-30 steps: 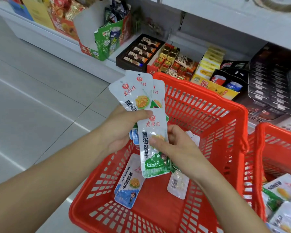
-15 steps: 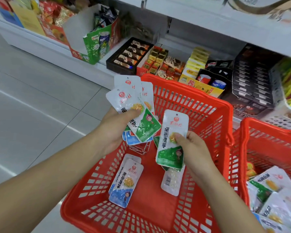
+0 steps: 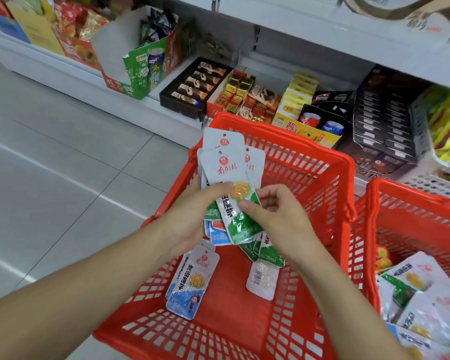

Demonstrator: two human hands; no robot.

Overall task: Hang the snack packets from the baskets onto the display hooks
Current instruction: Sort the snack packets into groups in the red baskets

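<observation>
Over on the left, our left hand (image 3: 190,219) grips a fanned stack of white foil snack packets (image 3: 225,165), thumb clamped across the front. We hold it above the red slotted plastic basket (image 3: 309,162). On the basket floor lie a blue-bottomed white packet (image 3: 192,281) and, nearby, a clear-backed packet (image 3: 263,281). Our right hand (image 3: 281,219) pinches the stack's front green-bottomed packet (image 3: 238,227). Far right, a second red basket (image 3: 413,201) holds more packets (image 3: 421,279).

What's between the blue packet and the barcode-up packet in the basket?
Nothing: between blue packet and barcode-up packet the head view shows bare red basket floor.
</observation>
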